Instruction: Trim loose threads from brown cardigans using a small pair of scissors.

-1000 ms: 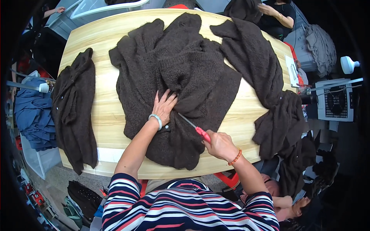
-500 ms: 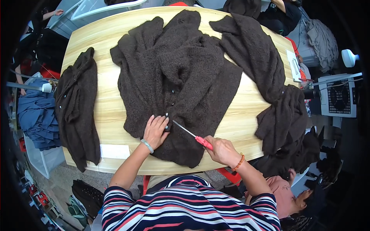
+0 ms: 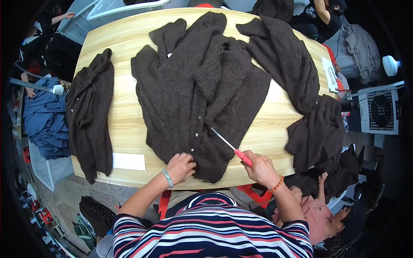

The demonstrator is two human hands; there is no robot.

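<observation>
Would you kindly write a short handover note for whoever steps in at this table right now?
Left hand: closed on the near hem of the dark brown knitted cardigan, pinning it to the wooden table.
Right hand: grips the red handle of a thin metal-tipped tool, tip resting on the cardigan's button band.
Things: that cardigan lies spread mid-table; a second cardigan lies at the left, a third at the right, hanging over the edge.
Done: cannot tell from the picture what has been worked.
Left: the tool is on the middle cardigan only; the other two lie untouched.
</observation>
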